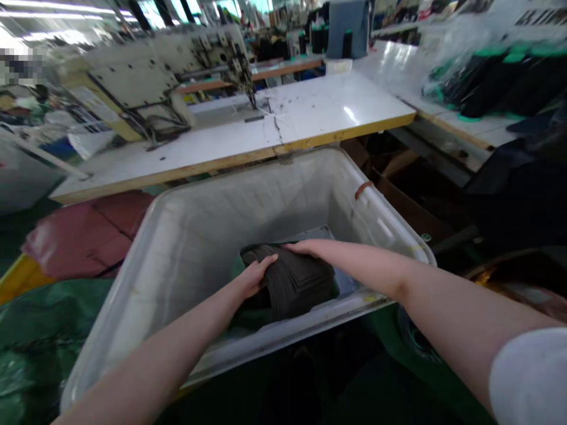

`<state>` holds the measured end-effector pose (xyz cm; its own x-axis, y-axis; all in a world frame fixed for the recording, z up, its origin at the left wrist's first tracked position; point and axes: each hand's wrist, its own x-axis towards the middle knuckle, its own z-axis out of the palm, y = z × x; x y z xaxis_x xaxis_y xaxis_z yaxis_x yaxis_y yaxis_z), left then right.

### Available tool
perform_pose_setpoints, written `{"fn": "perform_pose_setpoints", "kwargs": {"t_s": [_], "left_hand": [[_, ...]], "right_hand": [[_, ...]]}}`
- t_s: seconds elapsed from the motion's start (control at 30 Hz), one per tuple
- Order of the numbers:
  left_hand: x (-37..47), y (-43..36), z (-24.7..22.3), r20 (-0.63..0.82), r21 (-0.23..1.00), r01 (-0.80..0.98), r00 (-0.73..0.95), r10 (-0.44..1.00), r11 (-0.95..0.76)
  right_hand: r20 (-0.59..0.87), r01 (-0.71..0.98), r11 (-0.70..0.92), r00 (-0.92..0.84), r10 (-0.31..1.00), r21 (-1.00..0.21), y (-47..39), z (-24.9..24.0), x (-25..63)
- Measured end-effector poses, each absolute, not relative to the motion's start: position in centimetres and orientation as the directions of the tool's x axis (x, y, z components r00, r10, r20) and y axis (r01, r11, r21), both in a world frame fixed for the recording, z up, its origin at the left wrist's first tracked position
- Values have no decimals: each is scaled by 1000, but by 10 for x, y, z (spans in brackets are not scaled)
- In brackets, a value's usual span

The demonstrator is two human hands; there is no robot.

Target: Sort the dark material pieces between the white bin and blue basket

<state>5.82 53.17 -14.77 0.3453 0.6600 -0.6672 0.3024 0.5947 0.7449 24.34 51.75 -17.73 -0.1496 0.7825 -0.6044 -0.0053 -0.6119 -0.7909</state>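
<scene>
A thick stack of dark grey-brown fabric pieces [301, 277] is low inside a large white plastic tub [212, 221], bent over in a curve with its layered edges showing. My left hand [257, 276] grips the near left edge of the stack, thumb on top and fingers partly hidden under the layers. At the far top edge, my right hand [303, 247] holds the stack too; most of its fingers are out of sight behind the fabric. Under and beside the stack, green material [239, 268] and a light grey flat surface [348, 282] show at the tub's bottom.
Beyond the tub stands a white-topped table [310, 112] with an industrial sewing machine [146, 77]. Thread cones in plastic [500, 77] lie at the right. A pink bundle [93, 236] and green sacking [48, 342] crowd the left; a cardboard box [407, 189] sits under the table.
</scene>
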Motion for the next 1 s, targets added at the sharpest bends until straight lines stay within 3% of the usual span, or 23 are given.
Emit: {"fn": "perform_pose_setpoints", "kwargs": {"t_s": [0.07, 0.17, 0.23, 0.37, 0.47, 0.63, 0.83, 1.0], "left_hand": [[60, 526, -105, -637, 771, 292, 367, 678, 566], [49, 502, -26, -550, 835, 304, 488, 678, 459], [37, 467, 26, -444, 895, 326, 595, 670, 304], [24, 355, 87, -189, 919, 385, 629, 754, -90], [24, 264, 82, -119, 901, 400, 597, 793, -166], [19, 153, 37, -245, 927, 374, 589, 770, 9], [9, 81, 22, -246, 969, 156, 579, 777, 191], [4, 53, 31, -242, 970, 150, 500, 831, 192]], "right_hand": [[-667, 10, -684, -233, 708, -730, 500, -146, 259], [-612, -182, -715, -404, 680, -675, 458, -91, 274], [-467, -378, -629, -439, 768, -679, 416, -56, 273], [-257, -583, -365, -262, 930, -726, 305, -25, 243], [-268, -655, -337, -207, 941, -677, 220, -42, 211], [-368, -753, -397, -220, 904, -525, 115, -90, 168], [-343, -788, -412, -271, 899, -458, 56, -107, 143], [-274, -786, -466, -381, 883, -406, 39, -97, 138]]}}
